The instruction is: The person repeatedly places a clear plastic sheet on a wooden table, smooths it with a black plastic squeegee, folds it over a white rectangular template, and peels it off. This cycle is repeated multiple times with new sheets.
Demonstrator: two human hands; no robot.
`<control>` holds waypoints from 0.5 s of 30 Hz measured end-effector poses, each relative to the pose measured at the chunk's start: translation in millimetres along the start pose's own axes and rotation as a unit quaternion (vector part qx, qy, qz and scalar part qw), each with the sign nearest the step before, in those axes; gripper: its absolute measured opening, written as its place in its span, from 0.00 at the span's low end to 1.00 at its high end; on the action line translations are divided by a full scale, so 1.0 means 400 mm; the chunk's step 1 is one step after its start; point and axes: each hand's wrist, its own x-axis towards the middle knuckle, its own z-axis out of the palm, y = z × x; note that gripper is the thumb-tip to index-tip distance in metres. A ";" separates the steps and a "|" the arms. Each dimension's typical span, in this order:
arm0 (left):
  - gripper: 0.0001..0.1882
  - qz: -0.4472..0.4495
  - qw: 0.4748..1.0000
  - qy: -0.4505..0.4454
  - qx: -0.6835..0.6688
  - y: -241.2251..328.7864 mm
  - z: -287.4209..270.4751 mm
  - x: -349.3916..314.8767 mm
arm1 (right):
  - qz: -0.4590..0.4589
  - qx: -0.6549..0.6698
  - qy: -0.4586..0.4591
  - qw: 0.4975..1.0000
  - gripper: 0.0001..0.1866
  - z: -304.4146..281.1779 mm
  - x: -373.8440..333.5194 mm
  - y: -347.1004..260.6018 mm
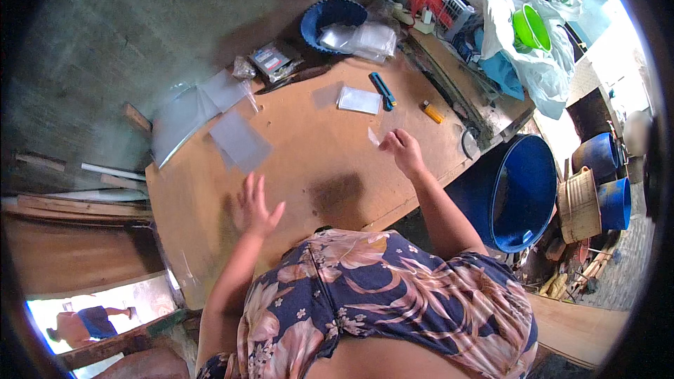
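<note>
My left hand point(258, 207) hovers at or just over the wooden table, its fingers spread and nothing in them. Close beyond its fingertips lie translucent plastic sheets point(241, 142). At the table's right side, my right hand point(402, 151) is closed in a pinch on a small translucent plastic piece point(373, 137), which sticks out to the left of the fingers. Farther back lie a small stack of clear plastic sleeves point(359, 100), a blue utility knife point(383, 91) and a yellow lighter point(432, 111).
Larger plastic sheets point(184, 123) lean at the table's far left edge. A blue basket point(316, 22) holding plastic bags stands at the back. To the right are a big blue barrel point(528, 193) and a white plastic bag point(497, 24). Another person point(84, 324) shows at lower left.
</note>
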 end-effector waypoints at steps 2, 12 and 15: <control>0.46 0.061 0.968 -0.003 -0.242 0.148 -0.018 0.096 | 0.113 0.160 -0.129 0.972 0.08 0.014 -0.053 -0.112; 0.10 -0.186 0.793 -0.100 -0.572 0.391 0.036 0.178 | 0.092 0.301 -0.124 0.941 0.23 0.122 -0.157 -0.196; 0.13 -0.205 0.823 -0.027 -0.528 0.395 0.085 0.164 | 0.115 0.303 -0.115 0.939 0.25 0.140 -0.168 -0.142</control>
